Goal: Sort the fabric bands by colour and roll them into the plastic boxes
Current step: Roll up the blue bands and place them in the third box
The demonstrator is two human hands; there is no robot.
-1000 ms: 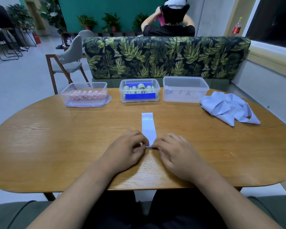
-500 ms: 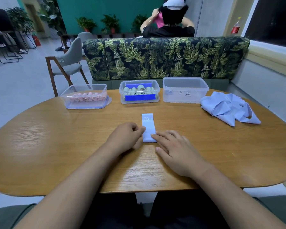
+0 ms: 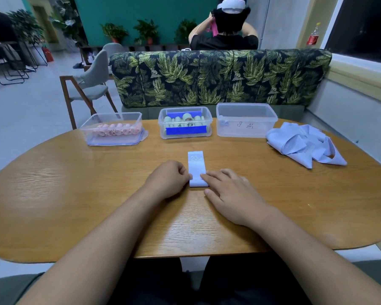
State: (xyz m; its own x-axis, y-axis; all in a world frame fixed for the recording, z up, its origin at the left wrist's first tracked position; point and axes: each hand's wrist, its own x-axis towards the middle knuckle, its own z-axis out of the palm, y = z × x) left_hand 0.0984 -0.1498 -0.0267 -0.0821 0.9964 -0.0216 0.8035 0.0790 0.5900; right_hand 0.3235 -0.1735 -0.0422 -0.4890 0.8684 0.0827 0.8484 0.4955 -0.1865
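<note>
Band [image 3: 197, 168] lies flat near the middle of the table [image 3: 75, 194], its near end between both hands. Left hand [image 3: 167, 180] is curled against its left edge, fingertips hidden, so whether they pinch it cannot be told. Right hand [image 3: 231, 193] lies flat, fingers straight and slightly apart, index tip touching its right edge.

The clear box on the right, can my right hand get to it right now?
Probably yes: the right hand lies beside the blue band, only bare table separates it from the clear box, which has no lid, and the band pile sits aside.
</note>
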